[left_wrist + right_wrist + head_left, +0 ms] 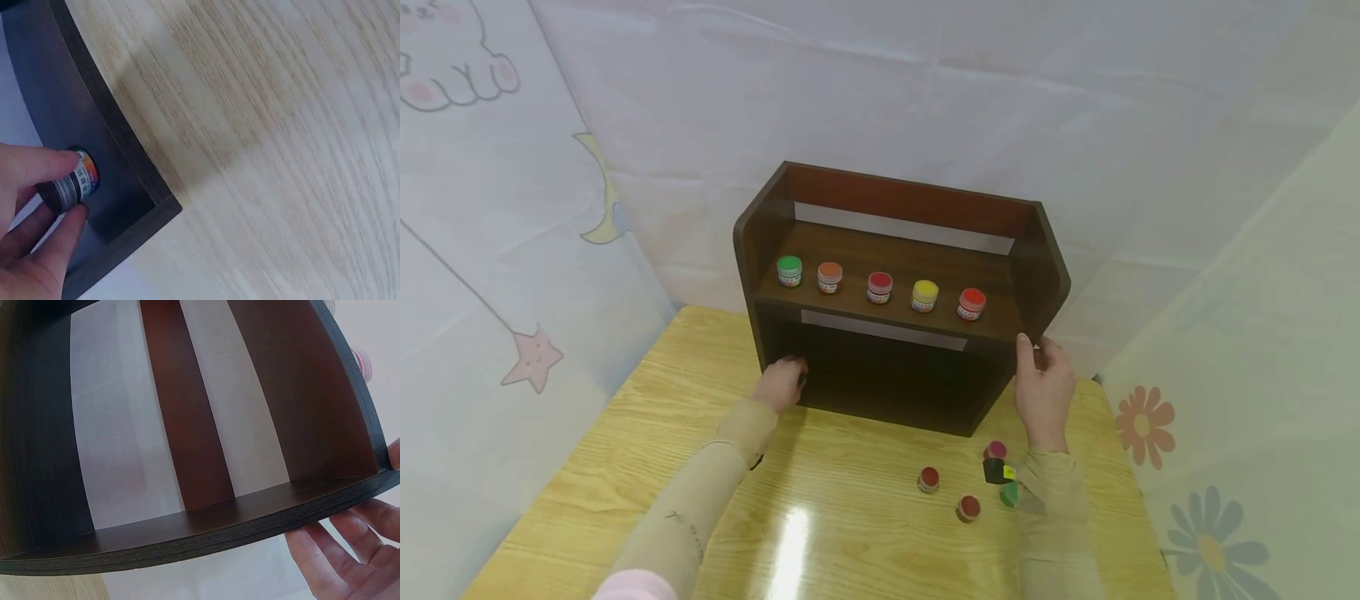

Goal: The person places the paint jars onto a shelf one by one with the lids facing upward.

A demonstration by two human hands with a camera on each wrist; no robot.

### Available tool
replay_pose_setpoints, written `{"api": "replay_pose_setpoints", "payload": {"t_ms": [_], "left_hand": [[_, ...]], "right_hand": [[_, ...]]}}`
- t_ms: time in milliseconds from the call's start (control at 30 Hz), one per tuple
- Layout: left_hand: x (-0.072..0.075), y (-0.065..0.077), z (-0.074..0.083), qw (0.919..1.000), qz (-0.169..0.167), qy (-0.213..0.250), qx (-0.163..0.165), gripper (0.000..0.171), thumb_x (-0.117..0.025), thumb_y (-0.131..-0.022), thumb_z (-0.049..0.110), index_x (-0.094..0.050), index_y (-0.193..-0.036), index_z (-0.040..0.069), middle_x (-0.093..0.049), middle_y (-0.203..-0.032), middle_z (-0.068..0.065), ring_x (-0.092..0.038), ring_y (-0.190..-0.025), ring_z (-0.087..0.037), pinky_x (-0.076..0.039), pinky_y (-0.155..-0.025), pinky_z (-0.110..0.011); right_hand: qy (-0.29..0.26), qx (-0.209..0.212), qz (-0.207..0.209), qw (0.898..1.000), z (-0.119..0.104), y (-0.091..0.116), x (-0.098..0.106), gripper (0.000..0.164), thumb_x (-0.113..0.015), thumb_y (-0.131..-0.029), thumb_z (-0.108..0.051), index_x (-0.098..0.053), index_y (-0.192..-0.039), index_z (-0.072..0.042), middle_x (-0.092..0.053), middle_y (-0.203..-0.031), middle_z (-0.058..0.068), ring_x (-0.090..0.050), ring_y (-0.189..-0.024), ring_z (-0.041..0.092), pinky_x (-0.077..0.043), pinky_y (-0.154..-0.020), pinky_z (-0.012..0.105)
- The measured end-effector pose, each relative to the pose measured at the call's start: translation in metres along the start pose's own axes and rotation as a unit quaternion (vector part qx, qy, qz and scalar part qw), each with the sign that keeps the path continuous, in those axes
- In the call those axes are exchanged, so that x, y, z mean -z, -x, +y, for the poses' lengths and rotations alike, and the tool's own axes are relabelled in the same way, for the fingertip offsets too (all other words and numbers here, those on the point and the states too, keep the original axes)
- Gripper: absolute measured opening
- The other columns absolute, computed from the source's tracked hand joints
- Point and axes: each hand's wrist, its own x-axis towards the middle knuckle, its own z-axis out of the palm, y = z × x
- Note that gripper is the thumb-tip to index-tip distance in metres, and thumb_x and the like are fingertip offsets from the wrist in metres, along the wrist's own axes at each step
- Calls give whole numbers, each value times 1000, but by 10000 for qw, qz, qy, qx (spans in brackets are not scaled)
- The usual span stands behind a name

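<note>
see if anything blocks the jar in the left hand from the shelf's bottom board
Nothing visible does: the left hand pinches the jar over the bottom board; whether they touch is unclear.

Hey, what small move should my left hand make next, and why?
Probably set the dark jar down on the lower board: your left hand pinches it there, near the left end, while your right hand grips the shelf unit at its right side.
</note>
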Motion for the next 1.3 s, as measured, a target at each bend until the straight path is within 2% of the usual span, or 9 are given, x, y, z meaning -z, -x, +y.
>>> {"api": "replay_pose_setpoints", "payload": {"t_ms": [133,367,567,867,1300], "left_hand": [[-3,0,0,10000,65,9,-20,18,-73,-80,-12,-66,-95,-3,-64,-93,-20,-67,-86,-39,-58,-74,-49],[-8,-1,-1,9989,-324,-290,161,21,-75,-79,-13,-64,-93,-3,-66,-89,-18,-68,-83,-37,-59,-73,-46],[-7,-4,0,9981,-436,-386,209,19,-74,-81,-12,-65,-95,-3,-68,-90,-19,-68,-85,-37,-59,-76,-46],[-5,-4,2,9981,-382,-463,161,18,-72,-82,-12,-65,-97,-4,-67,-95,-20,-67,-92,-38,-57,-83,-48],[-4,-4,5,9985,-274,-296,365,11,-69,-89,-9,-62,-87,-1,-65,-88,-19,-67,-86,-39,-57,-77,-49]], "right_hand": [[1,-9,-3,10000,0,0,0,47,-59,-103,-35,-70,-114,9,-62,-95,21,-56,-88,32,-41,-80,41],[36,-14,-18,10000,-1,0,1,46,-59,-103,-35,-70,-115,8,-61,-94,21,-55,-87,31,-41,-79,41],[40,9,-26,10000,-1,1,1,46,-59,-103,-35,-70,-113,9,-60,-93,20,-54,-86,32,-40,-78,42],[128,27,8,9999,1,1,-1,46,-58,-103,-34,-69,-113,9,-60,-92,21,-54,-84,32,-40,-77,41],[117,28,-17,9999,2,0,-1,47,-58,-104,-34,-69,-116,10,-61,-94,22,-56,-86,34,-41,-78,42]]}}
